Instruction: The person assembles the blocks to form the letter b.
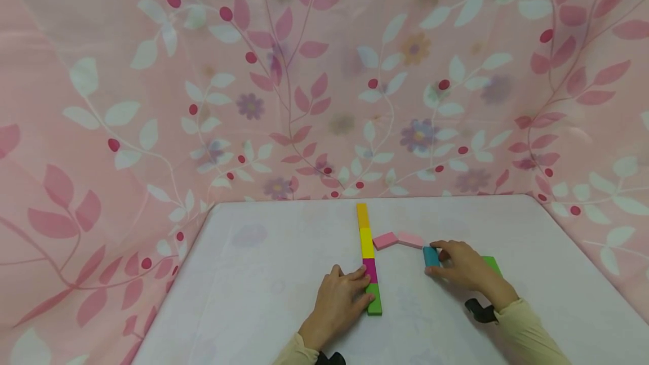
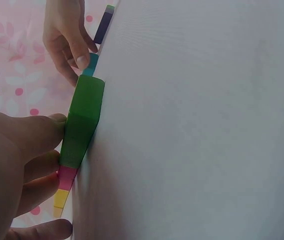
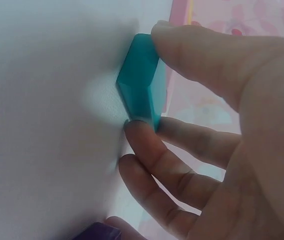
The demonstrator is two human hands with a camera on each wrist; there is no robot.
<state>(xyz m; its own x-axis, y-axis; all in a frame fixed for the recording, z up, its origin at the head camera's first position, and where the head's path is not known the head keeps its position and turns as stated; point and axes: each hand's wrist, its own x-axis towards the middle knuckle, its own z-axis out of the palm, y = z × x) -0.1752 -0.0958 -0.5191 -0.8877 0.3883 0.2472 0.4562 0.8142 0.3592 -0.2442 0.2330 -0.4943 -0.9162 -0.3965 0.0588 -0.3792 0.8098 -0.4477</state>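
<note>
A straight column of flat blocks runs away from me: a green block (image 1: 374,300) nearest, then a magenta block (image 1: 370,271), a yellow block (image 1: 367,243) and an orange block (image 1: 362,216). My left hand (image 1: 338,300) lies along its left side, fingertips touching the magenta and green blocks. Between thumb and fingers, my right hand (image 1: 463,268) pinches a blue block (image 3: 139,65), which lies on the table. From the column toward it, a pink block (image 1: 385,240) and a light pink block (image 1: 410,239) form a bent line.
Behind the right wrist, another green block (image 1: 492,265) is partly hidden. A dark purple block (image 3: 99,232) shows at the bottom of the right wrist view. The white table (image 1: 243,286) meets a pink floral cloth (image 1: 324,83) at its back edge.
</note>
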